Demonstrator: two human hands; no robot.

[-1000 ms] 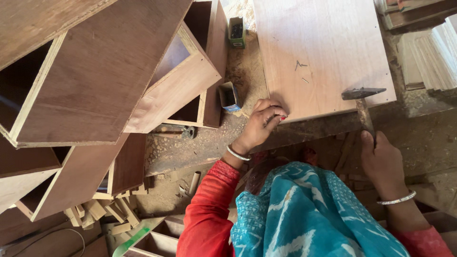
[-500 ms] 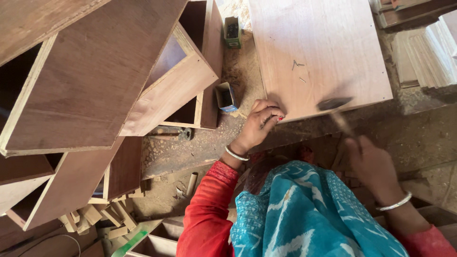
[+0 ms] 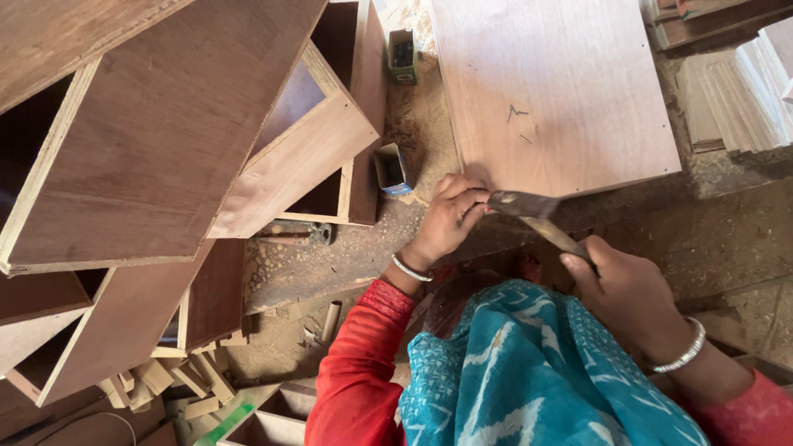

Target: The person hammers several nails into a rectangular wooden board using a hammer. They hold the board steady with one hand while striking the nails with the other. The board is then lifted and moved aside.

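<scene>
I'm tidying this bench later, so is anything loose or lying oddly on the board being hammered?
Yes. A few loose nails lie scattered on the plywood board, apart from the edge where the left hand pinches and the hammer in the right hand meets it. Sawdust is heaped beside the board.

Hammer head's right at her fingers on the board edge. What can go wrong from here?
1. The hammer head sits right beside the left hand fingertips pinching at the board corner: a slightly off strike could hit fingers.
2. The strike point is at the very edge, so whatever she pins there may bend or the edge may split.
3. Loose nails lie on the board; blows could bounce them off.
</scene>
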